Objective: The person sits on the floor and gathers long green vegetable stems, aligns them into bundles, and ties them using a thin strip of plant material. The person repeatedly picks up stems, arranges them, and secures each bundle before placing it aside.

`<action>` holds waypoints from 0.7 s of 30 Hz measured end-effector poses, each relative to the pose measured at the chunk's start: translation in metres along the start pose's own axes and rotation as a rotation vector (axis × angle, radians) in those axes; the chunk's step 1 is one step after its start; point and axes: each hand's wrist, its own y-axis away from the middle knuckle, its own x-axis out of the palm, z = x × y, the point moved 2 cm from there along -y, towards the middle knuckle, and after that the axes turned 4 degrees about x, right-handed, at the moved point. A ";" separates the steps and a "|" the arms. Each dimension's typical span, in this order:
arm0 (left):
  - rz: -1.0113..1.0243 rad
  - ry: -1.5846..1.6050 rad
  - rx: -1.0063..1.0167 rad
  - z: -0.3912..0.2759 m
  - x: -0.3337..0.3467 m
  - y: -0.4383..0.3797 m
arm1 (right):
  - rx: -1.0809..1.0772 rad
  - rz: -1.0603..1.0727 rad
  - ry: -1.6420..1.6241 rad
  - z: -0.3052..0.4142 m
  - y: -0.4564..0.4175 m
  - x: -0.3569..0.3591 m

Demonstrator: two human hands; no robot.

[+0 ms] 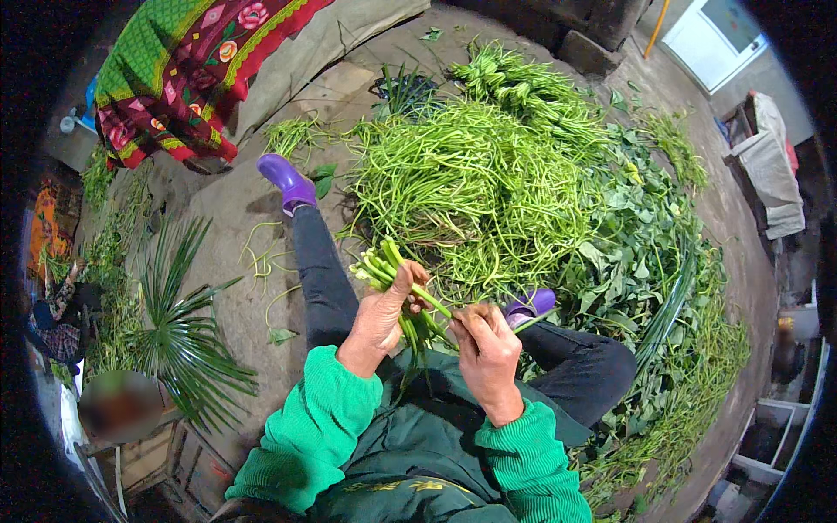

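My left hand (386, 314) is closed around a small bunch of green leaf stalks (374, 267), whose cut ends point up and left. The lower part of the bunch hangs down between my hands. My right hand (487, 346) pinches a single green stalk (431, 301) that stretches across from the bunch. A thin end of stalk sticks out to the right of my right fingers. Just beyond my hands lies a large loose heap of green stalks (471, 176), with paler and brownish ones at its near edge.
Behind the heap are bundled stalks (523, 85). Broad green leaves (641, 222) cover the floor at right. A palm frond (176, 327) lies at left, near another person (59, 320). A flowered cloth (209, 65) drapes something at upper left. My purple shoes (288, 183) flank the heap.
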 end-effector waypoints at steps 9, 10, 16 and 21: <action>0.101 -0.071 0.055 -0.004 0.002 -0.002 | -0.012 -0.003 -0.082 0.001 0.004 0.014; 0.051 -0.059 0.031 -0.006 0.004 -0.002 | 0.002 0.004 -0.086 0.000 0.005 0.018; 0.055 0.297 0.057 -0.019 -0.027 -0.011 | -0.089 0.108 0.014 -0.039 0.015 0.042; 0.083 0.595 0.143 -0.046 -0.064 -0.021 | 0.067 0.264 0.114 -0.115 0.037 0.067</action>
